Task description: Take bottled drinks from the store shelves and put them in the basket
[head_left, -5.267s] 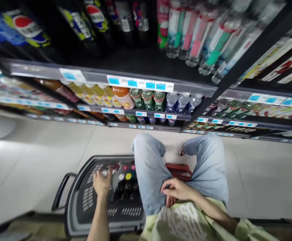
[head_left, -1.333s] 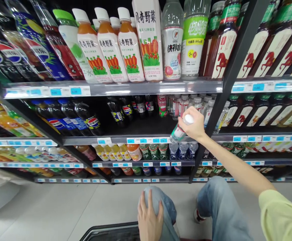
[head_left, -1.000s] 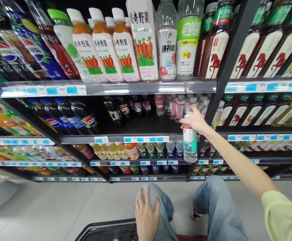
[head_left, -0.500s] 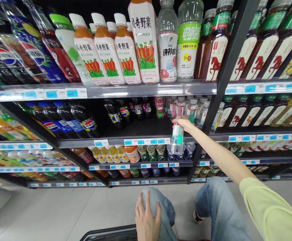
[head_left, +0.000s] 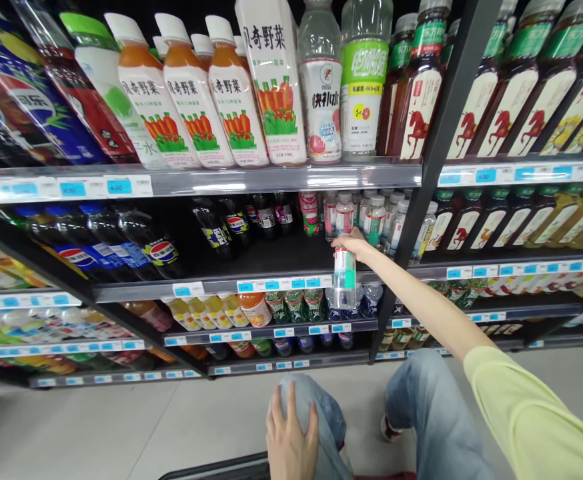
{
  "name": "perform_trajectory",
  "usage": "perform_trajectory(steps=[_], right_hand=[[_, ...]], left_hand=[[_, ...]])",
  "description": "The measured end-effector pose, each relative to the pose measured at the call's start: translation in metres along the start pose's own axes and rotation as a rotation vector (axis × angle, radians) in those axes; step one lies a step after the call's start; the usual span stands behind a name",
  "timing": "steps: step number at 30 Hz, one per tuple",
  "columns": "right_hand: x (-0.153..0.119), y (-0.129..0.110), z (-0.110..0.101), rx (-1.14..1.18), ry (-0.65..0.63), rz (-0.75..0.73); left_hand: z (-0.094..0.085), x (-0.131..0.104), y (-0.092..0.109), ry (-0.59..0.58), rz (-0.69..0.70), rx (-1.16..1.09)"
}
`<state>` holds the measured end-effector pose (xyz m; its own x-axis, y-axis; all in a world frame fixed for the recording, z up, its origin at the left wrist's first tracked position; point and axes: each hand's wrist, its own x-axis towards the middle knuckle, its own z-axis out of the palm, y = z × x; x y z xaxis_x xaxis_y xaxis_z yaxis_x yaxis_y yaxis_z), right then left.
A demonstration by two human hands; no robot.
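Observation:
My right hand point(head_left: 351, 245) is closed around the upper part of a clear plastic bottle point(head_left: 344, 280) with a white and green label. The bottle hangs upright just in front of the middle shelf's edge; its cap is hidden by my fingers. Behind it stand similar clear bottles point(head_left: 373, 220) with green or pink labels, several in rows. My left hand point(head_left: 291, 433) rests on my bent knee point(head_left: 324, 407), fingers spread, holding nothing.
Carrot-labelled juice bottles point(head_left: 191, 120) line the upper shelf point(head_left: 281, 179). Cola bottles point(head_left: 146, 233) lie tilted at the middle shelf's left. A black upright point(head_left: 431, 160) divides the shelving to the right of my hand. A black-rimmed container point(head_left: 216, 467) is at the bottom edge.
The camera view has turned slightly right, so the shelves appear further left. My right hand still grips the bottle before the shelf, and my left hand stays on the knee.

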<state>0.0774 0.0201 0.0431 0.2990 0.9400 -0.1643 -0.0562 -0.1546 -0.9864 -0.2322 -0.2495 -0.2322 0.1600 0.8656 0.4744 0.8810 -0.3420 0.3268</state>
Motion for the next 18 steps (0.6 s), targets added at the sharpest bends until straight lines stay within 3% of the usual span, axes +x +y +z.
perform_trajectory(steps=[5,9,13,16,18], right_hand=[[-0.005,0.000,-0.001,-0.030,-0.028,-0.016],[-0.027,0.004,-0.007,-0.220,0.075,-0.282],[-0.079,0.007,-0.018,-0.489,0.021,-0.559],[-0.131,0.020,-0.032,-0.557,-0.102,-0.666],[-0.164,0.041,-0.045,-0.511,-0.155,-0.679]], left_hand=[[0.001,0.003,0.006,0.022,-0.112,-0.029],[-0.007,0.005,0.014,0.032,-0.164,-0.058],[-0.020,0.001,0.025,0.029,-0.156,-0.186],[-0.022,-0.008,0.049,-0.116,-0.211,-0.467],[-0.015,-0.021,0.075,-0.233,-0.322,-0.803]])
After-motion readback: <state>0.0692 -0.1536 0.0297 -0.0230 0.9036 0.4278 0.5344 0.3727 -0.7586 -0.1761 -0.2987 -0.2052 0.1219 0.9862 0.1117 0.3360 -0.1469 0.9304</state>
